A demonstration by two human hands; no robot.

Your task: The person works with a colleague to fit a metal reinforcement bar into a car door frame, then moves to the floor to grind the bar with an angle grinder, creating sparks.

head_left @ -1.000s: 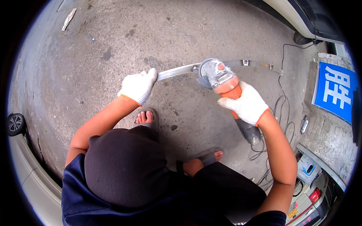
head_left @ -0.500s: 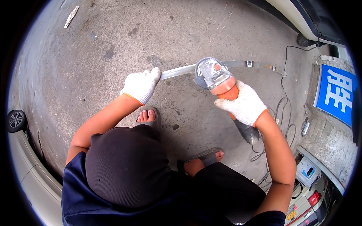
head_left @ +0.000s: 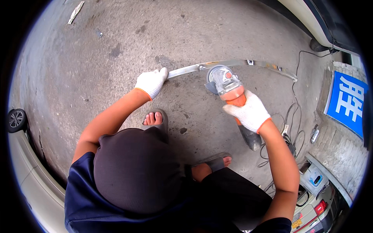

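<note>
My left hand (head_left: 152,82), in a white knit glove with an orange cuff, is closed around the left end of a long, thin, curved metal strip (head_left: 185,70). The strip arcs out to the right, with a brownish patch near its middle and small clips toward its far end. In my gloved right hand (head_left: 250,112) is an angle grinder (head_left: 229,86) with an orange and black body, gripped around its orange part. Its disc and guard sit just on the near side of the strip, seemingly apart from it. Whether the disc is spinning cannot be told.
Below my hands is stained concrete floor (head_left: 128,50). Dark cables (head_left: 294,116) lie coiled at the right, near a blue sign (head_left: 347,101). Cars stand at the lower left (head_left: 37,167), upper right (head_left: 301,15) and lower right. My sandalled feet (head_left: 155,118) are close under the strip.
The grinder has come off the strip, slightly right and toward me, baring the strip's middle. My left hand has shifted a little to the right with the strip's end.
</note>
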